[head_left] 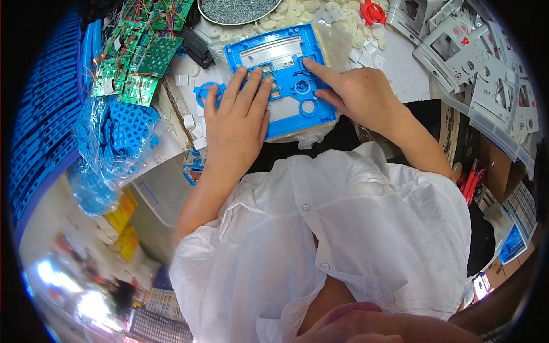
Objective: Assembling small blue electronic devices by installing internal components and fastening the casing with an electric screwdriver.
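Two bare hands work at one blue plastic panel (pixel 283 87), which lies slightly tilted on the worktable in front of the person's white shirt (pixel 320 223), with clear plastic wrap (pixel 341 50) showing around its edges. The left hand (pixel 235 123) is spread, its fingertips resting along the panel's left portion; its little finger crosses a blue ring (pixel 198 94) beside the panel. The right hand (pixel 366 96) extends its index finger onto the panel's upper right part, the thumb lying apart and lower; the remaining fingers are hidden, so whether they grip anything cannot be told. Beyond the panel stand a round tray of small metal pieces (pixel 237 10) and scattered pale discs (pixel 294 10). Green circuit boards (pixel 151 54) and bagged blue parts (pixel 123 134) occupy the left; white panels (pixel 452 51) fill a clear bin at right.
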